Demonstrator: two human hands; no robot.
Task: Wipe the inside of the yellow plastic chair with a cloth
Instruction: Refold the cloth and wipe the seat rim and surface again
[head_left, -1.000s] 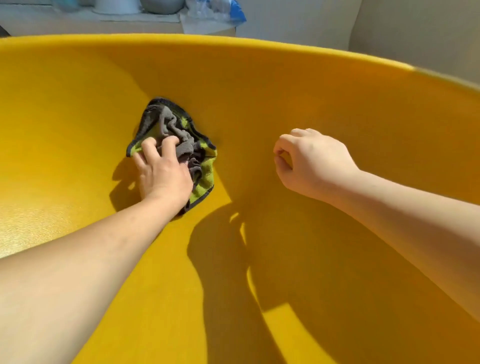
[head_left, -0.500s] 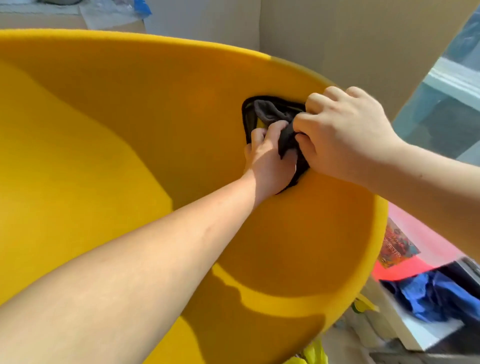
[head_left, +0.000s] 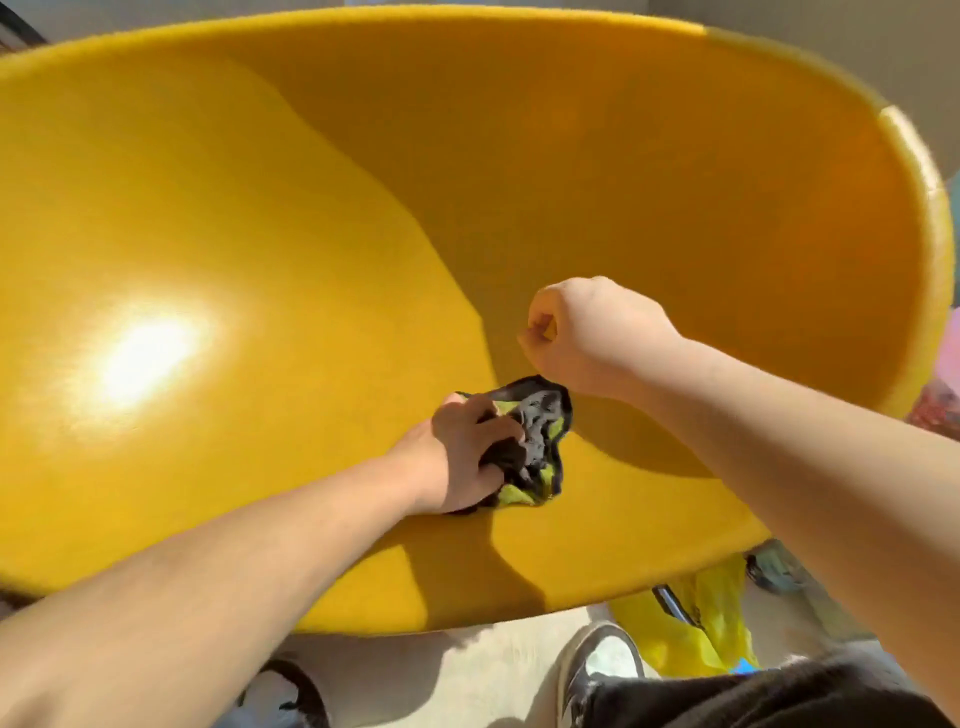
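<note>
While bunched under the left hand (head_left: 462, 457), the cloth (head_left: 535, 441) spills rightward.

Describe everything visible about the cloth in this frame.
The cloth is a small crumpled rag, dark grey to black on one face with lime-green patches showing through its folds and what looks like a dark edge. It looks soft, like microfibre. It lies bunched on the chair's yellow inner surface, low on the seat toward the front rim, partly in shadow. The left hand grips and presses it from the left. The right hand hovers fisted just above, not clearly touching.
</note>
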